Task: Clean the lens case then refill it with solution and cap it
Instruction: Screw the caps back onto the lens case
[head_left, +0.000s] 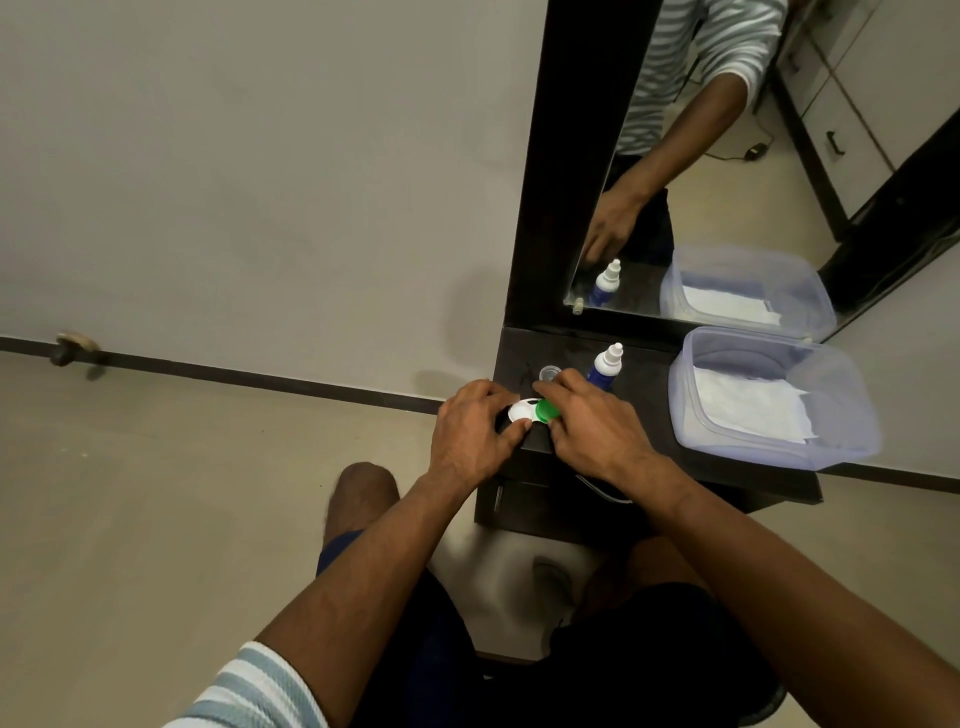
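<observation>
Dark shelf (644, 415): lens case (532, 410) pinched between left hand (475, 431) and right hand (592, 426).

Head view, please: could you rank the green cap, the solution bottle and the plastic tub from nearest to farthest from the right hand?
1. Green cap: in the right hand's fingers, at the shelf's left edge.
2. Solution bottle: just behind the hand, toward the mirror.
3. Plastic tub: farthest, on the shelf's right end.
</observation>
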